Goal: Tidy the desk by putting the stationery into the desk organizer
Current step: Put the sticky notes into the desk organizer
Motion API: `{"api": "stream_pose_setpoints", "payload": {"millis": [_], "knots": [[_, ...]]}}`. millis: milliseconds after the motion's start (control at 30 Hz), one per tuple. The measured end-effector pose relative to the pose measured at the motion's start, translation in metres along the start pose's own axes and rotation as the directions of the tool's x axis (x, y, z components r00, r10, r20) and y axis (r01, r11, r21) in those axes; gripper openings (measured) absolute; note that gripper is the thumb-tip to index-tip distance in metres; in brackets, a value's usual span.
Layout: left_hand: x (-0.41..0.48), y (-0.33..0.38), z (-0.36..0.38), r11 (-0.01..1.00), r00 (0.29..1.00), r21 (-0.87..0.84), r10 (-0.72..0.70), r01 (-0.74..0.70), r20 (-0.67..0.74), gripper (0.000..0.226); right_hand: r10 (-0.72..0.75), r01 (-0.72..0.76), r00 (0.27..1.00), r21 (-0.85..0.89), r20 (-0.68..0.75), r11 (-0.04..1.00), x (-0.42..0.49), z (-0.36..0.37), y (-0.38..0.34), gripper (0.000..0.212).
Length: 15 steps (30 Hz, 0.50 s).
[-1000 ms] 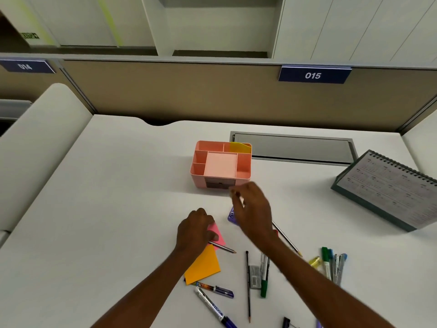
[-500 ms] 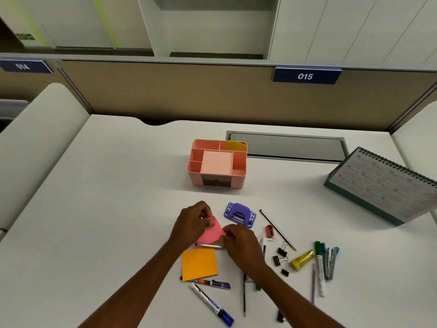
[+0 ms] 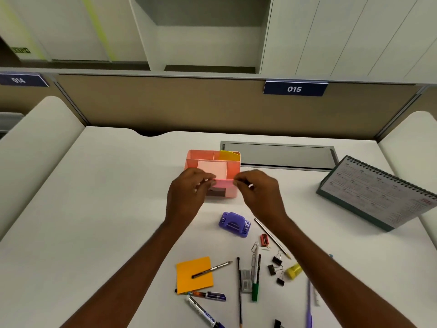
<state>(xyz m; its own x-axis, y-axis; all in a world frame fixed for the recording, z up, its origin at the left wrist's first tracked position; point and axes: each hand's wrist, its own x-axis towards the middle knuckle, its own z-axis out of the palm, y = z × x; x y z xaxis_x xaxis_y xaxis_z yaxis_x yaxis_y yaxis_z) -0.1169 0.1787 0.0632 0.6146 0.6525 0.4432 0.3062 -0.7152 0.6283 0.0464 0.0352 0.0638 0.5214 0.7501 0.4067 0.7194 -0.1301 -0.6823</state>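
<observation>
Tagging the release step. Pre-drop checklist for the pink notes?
1. Left hand grip on pink notes: ok, pinches the left edge.
2. Right hand grip: ok, pinches the right edge.
3. Notes over the centre compartment of the organizer: not ok, they show at its front rim.
4. Centre compartment free: ok, only a flat pale floor shows.
5. Notes level: ok.

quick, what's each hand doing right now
Left hand: pinching the pink sticky notes at their left edge.
Right hand: pinching the same notes at their right edge.
</observation>
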Motion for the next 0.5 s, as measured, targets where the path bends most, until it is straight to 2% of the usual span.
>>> {"api": "stream_pose_setpoints", "payload": {"millis": [133,333,500], "knots": [[0.035,0.005,0.008,1.0,0.995,0.008,0.018,-0.017,-0.096,0.024,-0.08,0.074,0.994,-0.073,-0.081,0.995,0.039,-0.007,0.01,0.01],[0.081,0.004,0.021,1.0,0.988,-0.015,-0.021,0.018,-0.15,0.019,-0.07,0.054,0.989,-0.116,-0.134,0.992,0.084,0.001,0.023,0.009],[0.105,-0.002,0.032,0.998,0.986,0.034,-0.042,0.048,-0.161,0.017,-0.046,0.024,0.988,-0.149,-0.146,0.989,0.106,0.012,0.034,0.012]]}}
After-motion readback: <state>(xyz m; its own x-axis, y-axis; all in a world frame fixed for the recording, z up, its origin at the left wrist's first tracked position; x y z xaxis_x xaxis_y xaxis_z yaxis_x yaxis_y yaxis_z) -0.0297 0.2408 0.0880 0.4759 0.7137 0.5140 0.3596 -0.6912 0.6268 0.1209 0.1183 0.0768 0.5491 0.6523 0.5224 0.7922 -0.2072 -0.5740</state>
